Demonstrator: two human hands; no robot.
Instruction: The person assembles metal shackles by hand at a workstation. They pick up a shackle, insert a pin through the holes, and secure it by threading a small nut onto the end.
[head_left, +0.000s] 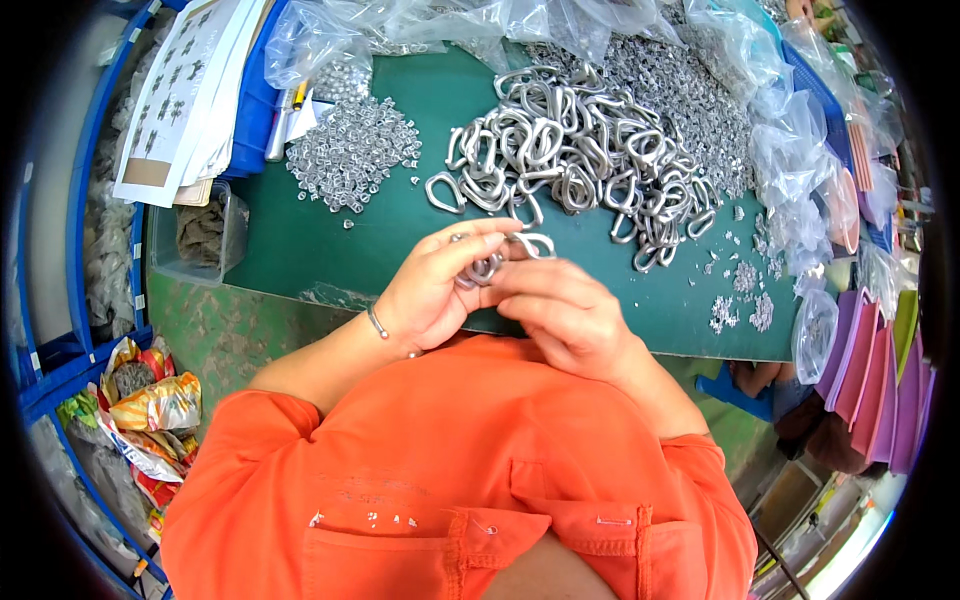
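Observation:
My left hand (430, 280) is closed around a few silver metal rings (483, 268), D-shaped like shackle links, in front of my chest at the table's near edge. My right hand (572, 308) meets it with curled, pinching fingers; whatever lies between those fingertips is hidden. Another bent metal ring (535, 246) shows just past the fingertips of both hands, and which hand bears it I cannot tell. Just beyond lies a large heap of similar metal rings (575, 140) on the green table (300, 250).
Small transparent-looking pieces form a pile (355, 150) at left. More small metallic parts (690, 105) spread behind the rings, with plastic bags (800, 170) at right. A blue bin with papers (190, 90) and a plastic tub (200, 240) stand left. Purple and red folders (870, 380) hang right.

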